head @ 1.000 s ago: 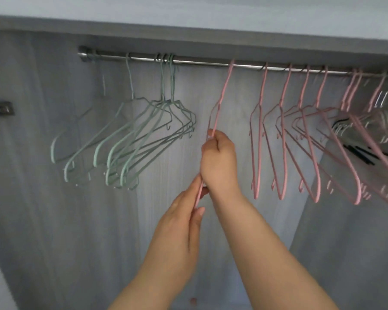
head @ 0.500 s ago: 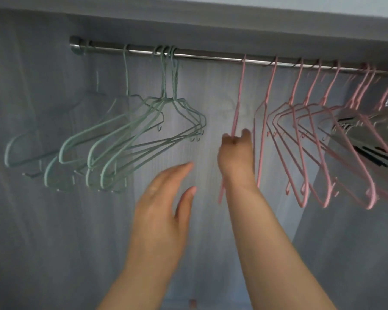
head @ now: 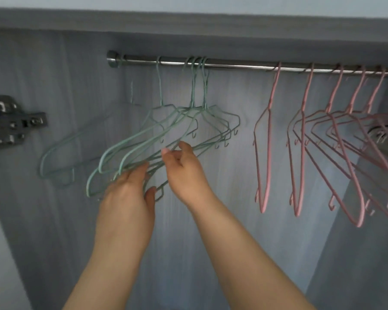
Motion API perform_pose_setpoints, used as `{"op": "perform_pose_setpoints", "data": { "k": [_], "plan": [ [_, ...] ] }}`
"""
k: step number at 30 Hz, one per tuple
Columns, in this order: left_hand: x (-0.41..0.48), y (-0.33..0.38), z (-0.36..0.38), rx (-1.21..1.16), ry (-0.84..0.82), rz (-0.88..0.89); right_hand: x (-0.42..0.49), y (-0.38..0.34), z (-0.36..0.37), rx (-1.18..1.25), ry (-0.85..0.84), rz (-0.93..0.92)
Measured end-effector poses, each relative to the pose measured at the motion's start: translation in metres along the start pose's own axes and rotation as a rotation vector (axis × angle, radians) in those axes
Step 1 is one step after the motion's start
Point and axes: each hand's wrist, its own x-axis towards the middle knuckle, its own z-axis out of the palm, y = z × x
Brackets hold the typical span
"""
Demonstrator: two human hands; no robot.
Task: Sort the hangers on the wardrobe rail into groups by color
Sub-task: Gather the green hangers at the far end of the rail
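Both hands were up in the green bunch. Left hand (head: 130, 193) was spread open, palm toward the wardrobe back, fingertips resting against the lower bars of the green hangers (head: 166, 139), thumb loose below them, not really gripping anything. Right hand (head: 184, 166) was just beside it, thumb and forefinger pinched onto one of the thin green bottom wires, though which hanger exactly I couldn't tell, they overlapped too much.

That green group hung at the left end of the rail (head: 233, 64), hooks bunched close together, one sitting a little apart to the left, bodies swung out leftward. After a bare stretch of rail came the pink hangers (head: 300, 153), spread along the right side and running off the edge. A metal hinge (head: 11, 121) sat on the left wall of the grey wardrobe (head: 211, 21).
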Motion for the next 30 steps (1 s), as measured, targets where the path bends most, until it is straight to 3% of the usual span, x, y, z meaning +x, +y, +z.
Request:
{"op": "perform_pose_setpoints", "data": {
  "k": [4, 11, 15, 21, 24, 27, 30],
  "plan": [
    [0.001, -0.002, 0.004, -0.041, -0.007, 0.041, 0.018, -0.002, 0.012, 0.133, 0.099, 0.076],
    [-0.006, 0.000, -0.005, -0.161, 0.062, 0.091, 0.019, -0.001, 0.009, 0.199, 0.351, -0.066],
    [-0.016, 0.005, 0.000, -0.215, 0.001, 0.171, 0.009, 0.005, -0.005, 0.241, 0.389, -0.078],
    [-0.011, 0.005, -0.017, -0.260, 0.265, 0.179, 0.008, 0.018, -0.038, 0.306, 0.466, -0.014],
    [0.006, 0.000, -0.027, -0.192, 0.203, 0.097, 0.004, 0.016, -0.048, 0.343, 0.439, 0.043],
    [0.019, -0.006, -0.025, -0.073, 0.074, 0.034, -0.003, 0.015, -0.045, 0.227, 0.387, 0.105],
    [0.022, -0.002, -0.018, -0.068, 0.045, 0.071, -0.025, 0.010, -0.041, -0.161, 0.392, 0.026]
  ]
}}
